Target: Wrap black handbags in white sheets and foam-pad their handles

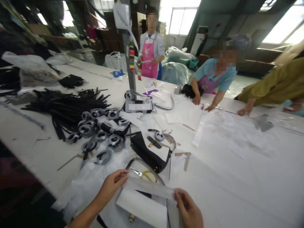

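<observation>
My left hand pinches the left end of a translucent white paper strip. My right hand pinches its right end, so the strip is stretched between them near the table's front edge. Under the strip lies a bag wrapped in white paper. Just beyond it are yellow-handled scissors and a black handbag with a gold clasp.
Several rolled grey straps and a heap of black straps lie on the white table to the left. White sheets cover the middle. Three people stand at the far side; two lean their hands on the table.
</observation>
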A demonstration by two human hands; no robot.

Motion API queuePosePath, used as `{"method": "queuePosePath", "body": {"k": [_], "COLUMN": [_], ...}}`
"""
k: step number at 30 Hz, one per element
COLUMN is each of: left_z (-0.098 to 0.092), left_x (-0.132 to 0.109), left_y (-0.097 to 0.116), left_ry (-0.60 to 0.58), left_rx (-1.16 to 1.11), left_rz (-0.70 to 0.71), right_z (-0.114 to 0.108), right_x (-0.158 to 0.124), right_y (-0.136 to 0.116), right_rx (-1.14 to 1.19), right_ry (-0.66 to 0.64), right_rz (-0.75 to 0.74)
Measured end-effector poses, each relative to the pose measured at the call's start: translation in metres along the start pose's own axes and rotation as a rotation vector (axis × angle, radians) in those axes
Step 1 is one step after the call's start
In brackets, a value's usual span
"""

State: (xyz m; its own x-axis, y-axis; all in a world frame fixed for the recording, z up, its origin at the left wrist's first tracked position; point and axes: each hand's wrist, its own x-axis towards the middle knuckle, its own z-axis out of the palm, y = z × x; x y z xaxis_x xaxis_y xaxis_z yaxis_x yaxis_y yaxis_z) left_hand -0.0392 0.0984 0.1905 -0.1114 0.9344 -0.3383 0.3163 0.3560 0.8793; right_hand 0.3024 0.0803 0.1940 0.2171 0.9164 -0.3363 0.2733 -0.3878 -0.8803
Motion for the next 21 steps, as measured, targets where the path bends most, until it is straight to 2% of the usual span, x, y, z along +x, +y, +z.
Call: {"method": "queuePosePath", "body": {"k": [3, 5, 8, 11, 13, 15, 17, 21], "left_z": [-0.054, -0.077, -0.093, -0.095, -0.094, -0.092, -0.087, -0.068], "left_x": [-0.031, -0.049, -0.067, -0.075, -0.072, -0.059, -0.036, 0.018], "left_y": [-0.045, -0.077, -0.120, -0.147, -0.154, -0.152, -0.146, -0.145], "left_ry": [0.248, 0.383, 0.500, 0.516, 0.535, 0.556, 0.534, 0.429], "left_rx": [-0.013, -0.004, 0.064, 0.148, 0.275, 0.445, 0.553, 0.540], "left_rz": [-0.120, -0.200, -0.284, -0.298, -0.232, -0.124, -0.026, 0.104], "right_z": [0.067, 0.120, 0.195, 0.247, 0.267, 0.278, 0.285, 0.294], "right_x": [0.040, 0.060, 0.082, 0.097, 0.104, 0.107, 0.108, 0.108], "right_y": [-0.054, -0.078, -0.095, -0.094, -0.088, -0.081, -0.075, -0.065], "right_rx": [-0.203, -0.369, -0.550, -0.713, -0.820, -0.899, -0.945, -0.968], "right_ry": [-0.278, -0.451, -0.602, -0.684, -0.723, -0.743, -0.747, -0.748], "right_rz": [-0.290, -0.457, -0.576, -0.623, -0.638, -0.638, -0.622, -0.565]}}
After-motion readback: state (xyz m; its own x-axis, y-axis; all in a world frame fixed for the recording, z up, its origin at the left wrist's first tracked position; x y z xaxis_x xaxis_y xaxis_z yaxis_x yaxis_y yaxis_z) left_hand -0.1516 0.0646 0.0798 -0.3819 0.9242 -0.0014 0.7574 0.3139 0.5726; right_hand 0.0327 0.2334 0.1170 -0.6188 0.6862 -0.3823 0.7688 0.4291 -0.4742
